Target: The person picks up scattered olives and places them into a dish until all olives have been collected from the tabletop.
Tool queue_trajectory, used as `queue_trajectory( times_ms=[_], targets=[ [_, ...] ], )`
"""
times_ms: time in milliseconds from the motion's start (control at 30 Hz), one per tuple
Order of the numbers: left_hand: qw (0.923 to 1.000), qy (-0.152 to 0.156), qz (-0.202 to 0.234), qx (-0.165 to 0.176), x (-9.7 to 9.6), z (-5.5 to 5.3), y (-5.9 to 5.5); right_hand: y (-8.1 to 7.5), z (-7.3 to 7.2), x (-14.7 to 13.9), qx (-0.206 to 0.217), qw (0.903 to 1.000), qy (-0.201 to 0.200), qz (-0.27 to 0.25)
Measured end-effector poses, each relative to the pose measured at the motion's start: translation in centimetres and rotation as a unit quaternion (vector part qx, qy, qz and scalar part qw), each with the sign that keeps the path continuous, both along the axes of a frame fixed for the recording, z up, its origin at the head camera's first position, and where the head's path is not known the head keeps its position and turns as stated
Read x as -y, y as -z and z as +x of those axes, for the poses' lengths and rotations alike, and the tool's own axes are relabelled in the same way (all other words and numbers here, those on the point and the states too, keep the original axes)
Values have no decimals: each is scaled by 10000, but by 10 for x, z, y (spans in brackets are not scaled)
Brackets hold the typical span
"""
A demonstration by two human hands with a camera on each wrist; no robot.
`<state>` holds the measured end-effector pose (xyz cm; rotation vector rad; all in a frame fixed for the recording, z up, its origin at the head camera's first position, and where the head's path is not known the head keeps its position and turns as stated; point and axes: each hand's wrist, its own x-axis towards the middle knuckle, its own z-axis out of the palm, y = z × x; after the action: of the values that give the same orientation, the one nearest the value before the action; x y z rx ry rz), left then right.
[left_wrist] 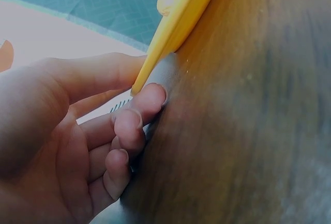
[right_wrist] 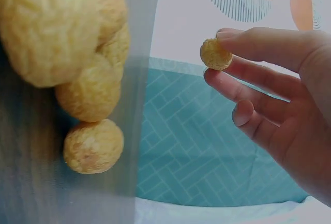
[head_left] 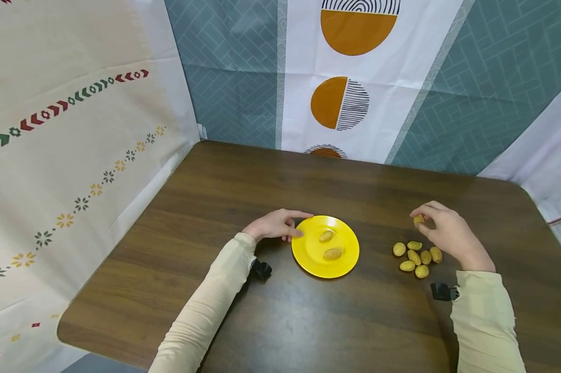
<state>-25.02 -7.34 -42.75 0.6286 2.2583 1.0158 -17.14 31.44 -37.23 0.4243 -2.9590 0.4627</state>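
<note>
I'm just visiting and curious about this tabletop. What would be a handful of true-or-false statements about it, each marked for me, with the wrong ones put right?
1. The left hand touches the rim of the yellow plate. True.
2. The right hand is holding nothing. False: it holds a small yellow lump between thumb and fingers.
3. Two lumps lie on the plate. True.
4. The loose group of lumps lies on the person's left side of the plate. False: it lies on the table, to the plate's right.
5. Both sleeves are pale. True.
</note>
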Motion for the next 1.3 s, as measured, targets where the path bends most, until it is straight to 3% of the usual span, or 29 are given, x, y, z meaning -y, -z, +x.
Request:
queue_trajectory(
  times_ms=[567,1067,1300],
  targets=[
    [10000,-55,17,23,-1,1,1,-12,6,21,-41,9999,-35,-126],
    [10000,-8,21,7,-1,0,-1,-7,5,46,-359,9981,-471,-148],
    [10000,-10,-9,24,-1,1,0,-3,5,64,-718,9928,-920,-263]
  ],
)
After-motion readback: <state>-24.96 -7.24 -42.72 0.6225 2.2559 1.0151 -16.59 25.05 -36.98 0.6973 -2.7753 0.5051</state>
